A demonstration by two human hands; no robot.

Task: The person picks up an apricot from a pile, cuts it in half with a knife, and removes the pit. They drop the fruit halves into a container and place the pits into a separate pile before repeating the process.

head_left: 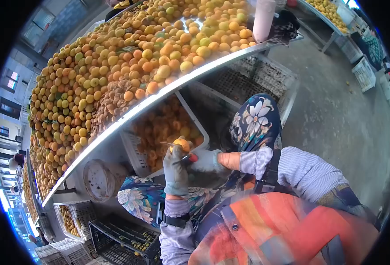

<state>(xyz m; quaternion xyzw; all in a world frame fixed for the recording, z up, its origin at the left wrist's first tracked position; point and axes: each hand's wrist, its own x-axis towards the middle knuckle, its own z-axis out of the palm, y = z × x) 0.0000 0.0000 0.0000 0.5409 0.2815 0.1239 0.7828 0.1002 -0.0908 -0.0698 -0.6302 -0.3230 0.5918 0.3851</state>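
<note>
Pinched upright in the fingers of my gloved left hand is an orange-yellow apricot. A thin sliver sticks out to the left of the fruit. My right hand, also gloved, comes in from the right and closes around a small red-handled tool, close below the apricot. Most of the tool is hidden by the fingers, so I cannot tell its exact kind. Both hands are over my lap, just in front of a white crate of orange apricot pieces.
A metal-edged table heaped with apricots crosses ahead, with a brown pile near its edge. A pale cylinder stands on its right end. Below are a white bucket, a black crate and another crate.
</note>
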